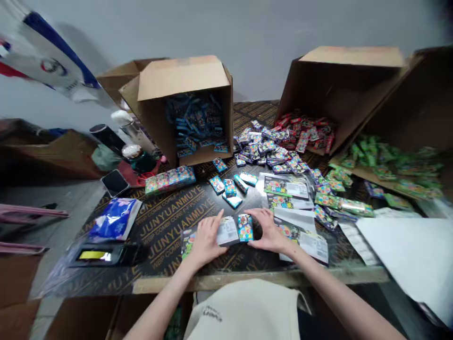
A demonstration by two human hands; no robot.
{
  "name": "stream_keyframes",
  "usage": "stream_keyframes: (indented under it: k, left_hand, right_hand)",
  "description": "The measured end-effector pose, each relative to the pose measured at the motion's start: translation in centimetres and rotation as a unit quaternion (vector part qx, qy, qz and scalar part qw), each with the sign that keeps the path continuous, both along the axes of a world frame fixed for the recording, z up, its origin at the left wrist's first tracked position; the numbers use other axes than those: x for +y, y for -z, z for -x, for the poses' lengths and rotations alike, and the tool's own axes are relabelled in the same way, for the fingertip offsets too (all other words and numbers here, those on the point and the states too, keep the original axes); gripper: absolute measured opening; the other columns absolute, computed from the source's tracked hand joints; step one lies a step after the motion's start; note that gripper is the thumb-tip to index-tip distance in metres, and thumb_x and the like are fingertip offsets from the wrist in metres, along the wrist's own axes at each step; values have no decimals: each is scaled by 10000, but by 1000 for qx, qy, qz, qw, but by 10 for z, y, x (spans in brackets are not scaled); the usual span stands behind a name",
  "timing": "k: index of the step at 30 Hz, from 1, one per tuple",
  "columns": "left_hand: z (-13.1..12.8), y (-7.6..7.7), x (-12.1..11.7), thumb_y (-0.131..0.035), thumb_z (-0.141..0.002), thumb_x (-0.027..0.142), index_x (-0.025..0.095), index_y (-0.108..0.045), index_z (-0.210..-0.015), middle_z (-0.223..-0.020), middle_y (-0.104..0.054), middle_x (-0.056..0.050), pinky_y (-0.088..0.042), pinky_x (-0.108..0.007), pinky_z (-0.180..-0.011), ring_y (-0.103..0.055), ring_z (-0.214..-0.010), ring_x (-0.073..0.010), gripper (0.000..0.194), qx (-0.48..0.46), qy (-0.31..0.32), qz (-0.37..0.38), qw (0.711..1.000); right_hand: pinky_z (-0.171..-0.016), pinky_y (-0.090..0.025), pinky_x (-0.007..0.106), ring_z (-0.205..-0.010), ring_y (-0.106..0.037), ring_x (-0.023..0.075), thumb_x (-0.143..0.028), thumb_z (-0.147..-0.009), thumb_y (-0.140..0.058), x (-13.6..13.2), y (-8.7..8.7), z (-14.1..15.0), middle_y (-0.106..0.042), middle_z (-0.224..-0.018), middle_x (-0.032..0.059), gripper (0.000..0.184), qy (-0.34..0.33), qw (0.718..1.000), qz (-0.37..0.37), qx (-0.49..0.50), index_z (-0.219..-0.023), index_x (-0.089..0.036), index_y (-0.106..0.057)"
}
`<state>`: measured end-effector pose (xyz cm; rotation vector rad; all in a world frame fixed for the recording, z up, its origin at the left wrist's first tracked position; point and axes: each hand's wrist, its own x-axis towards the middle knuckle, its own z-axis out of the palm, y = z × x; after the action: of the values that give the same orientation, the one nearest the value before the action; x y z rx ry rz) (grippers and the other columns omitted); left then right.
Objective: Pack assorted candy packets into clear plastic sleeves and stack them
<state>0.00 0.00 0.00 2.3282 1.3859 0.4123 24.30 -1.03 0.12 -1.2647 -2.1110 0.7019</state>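
Note:
My left hand [207,240] lies across a flat printed bag [227,230] with a white label, thumb and fingers gripping its two long edges. At the right end of that bag stands a small blue candy-style box [245,227] with colourful print. My right hand [268,230] curves round the box from the right, thumb below and fingers above, holding it against the bag's end. Just beyond the hands lie several loose blue boxes [230,188], some on their sides. More printed bags [297,231] lie beside and partly under my right forearm.
Cardboard cartons stand along the back: one with blue boxes [198,118], one with red packs [311,132], one with green packs [396,160]. A purple pack pile [262,146] lies between. At left are a row of joined boxes [170,179], a phone [115,183] and a blue packet [115,219].

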Motion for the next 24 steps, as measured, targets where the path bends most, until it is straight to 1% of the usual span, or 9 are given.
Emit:
stream_keyframes:
  k: [2, 5, 8, 11, 14, 16, 18, 20, 24]
  left_hand:
    - [2, -4, -2, -690, -550, 244, 199, -97, -1396, -1133, -466, -81, -281, -432, -971, -402, -1060, -260, 1034, -15, 33, -6, 999]
    - [3, -8, -2, -689, -546, 241, 214, -98, -1395, -1143, -469, -78, -274, -438, -980, -413, -1066, -262, 1036, -34, 39, -14, 999]
    - [3, -11, 2, -690, -555, 255, 219, -110, -1393, -1160, -463, -84, -298, -429, -959, -421, -1072, -267, 1020, -49, -11, -20, 999]
    - [0, -12, 6, -688, -570, 280, 216, -111, -1392, -1144, -469, -81, -312, -419, -949, -433, -1062, -260, 1006, -63, -36, -11, 997]
    - [-2, -8, 10, -684, -569, 282, 217, -108, -1393, -1160, -469, -87, -324, -418, -940, -435, -1066, -262, 1008, -72, -31, -4, 997]
    - [-1, -3, 12, -683, -564, 277, 225, -117, -1394, -1184, -464, -92, -324, -424, -940, -427, -1081, -267, 1006, -67, -36, -1, 997]
    - [1, 6, 13, -693, -556, 299, 239, -175, -1385, -1188, -468, -91, -315, -436, -946, -418, -1093, -277, 980, -44, -32, 6, 999]
    - [2, 16, 11, -713, -540, 367, 244, -257, -1365, -1189, -475, -99, -298, -454, -956, -409, -1106, -295, 950, -9, -22, 19, 1000]
    - [4, 37, 3, -712, -529, 476, 243, -291, -1358, -1250, -451, -125, -293, -468, -966, -378, -1150, -328, 958, 44, -25, 46, 998]
  right_hand:
    - [-1024, -149, 446, -1133, -425, 262, -285, -565, -723, 6, -3, 3, -491, -1207, 65, 786, -56, 998, 14, 3, -1260, -232, -360]
    - [-1029, -142, 462, -1184, -381, 283, -391, -565, -741, 13, -7, 5, -466, -1247, 82, 848, -83, 997, 4, 1, -1290, -233, -330]
    - [-1027, -151, 471, -1246, -289, 312, -493, -555, -743, 11, -10, 9, -425, -1290, 112, 934, -13, 999, -40, 9, -1322, -217, -286]
    - [-1031, -138, 469, -1204, -361, 270, -454, -731, -623, 1, -13, 18, -480, -1240, 102, 739, 31, 998, -42, 26, -1331, -224, -257]
    - [-1034, -108, 477, -1154, -426, 233, -386, -843, -499, 5, -16, 25, -513, -1219, 74, 529, -59, 998, -28, -2, -1313, -244, -302]
    - [-1022, -157, 451, -1145, -433, 227, -390, -860, -475, 30, -18, 23, -517, -1218, 69, 418, -18, 998, -54, -10, -1242, -239, -399]
    - [-979, -243, 407, -1125, -447, 227, -405, -870, -454, 74, -19, 17, -535, -1188, 82, 357, 119, 990, -74, -31, -1177, -223, -452]
    - [-915, -312, 381, -1086, -479, 247, -449, -852, -473, 127, -19, 13, -562, -1139, 106, 423, 223, 968, -45, -104, -1198, -210, -433]
    - [-767, -394, 367, -912, -576, 302, -488, -742, -607, 215, -18, 21, -642, -914, 142, 570, 269, 947, 17, -176, -1175, -156, -439]
